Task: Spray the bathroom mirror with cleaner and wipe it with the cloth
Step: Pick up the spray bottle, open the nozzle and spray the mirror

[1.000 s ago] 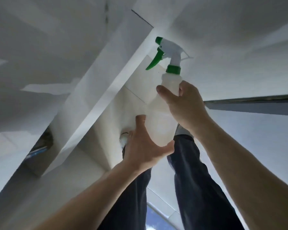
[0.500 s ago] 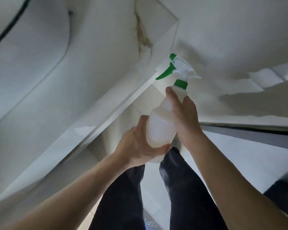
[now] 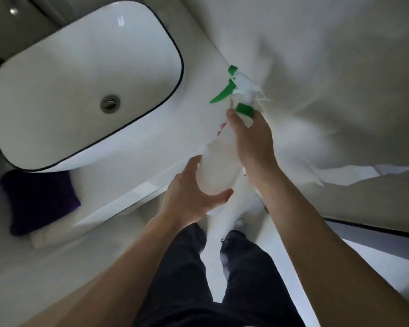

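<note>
View swings down: basin (image 3: 80,79), purple cloth (image 3: 40,199) on table (image 3: 128,185) now visible. Spray bottle (image 3: 219,161) unchanged: right hand (image 3: 253,142) grips neck, left hand (image 3: 189,197) cups base. Mirror unseen, spraying likely pending.

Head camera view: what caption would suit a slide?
The left hand and right hand hold a green-triggered spray bottle beside a white basin; a purple cloth lies nearby.

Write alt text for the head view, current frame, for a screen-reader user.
Two hands hold a translucent spray bottle with a green trigger: the right hand grips its neck, the left hand cups its base. To the left, a white sink sits on a white counter with a purple cloth beside it; dark trousers show below.
</note>
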